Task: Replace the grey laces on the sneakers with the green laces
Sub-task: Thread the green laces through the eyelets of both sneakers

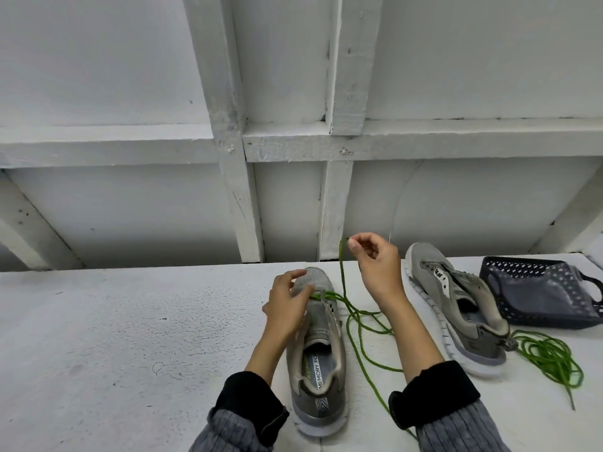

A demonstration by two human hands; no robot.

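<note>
A grey sneaker (321, 353) stands on the white table, toe pointing away from me. A green lace (357, 334) runs through its lowest eyelets and trails loosely to the right. My left hand (287, 305) rests on the sneaker's toe end, fingers curled at the lace by the eyelets. My right hand (375, 265) is raised above the table and pinches the lace's upper end between thumb and forefinger. A second grey sneaker (456, 308) without laces lies to the right, with another green lace (548, 360) coiled beside its heel.
A dark perforated basket (541, 291) with grey contents sits at the far right. White wooden framing (235, 158) rises behind the table's back edge. White tabletop (114, 337) spreads out to the left of the sneaker.
</note>
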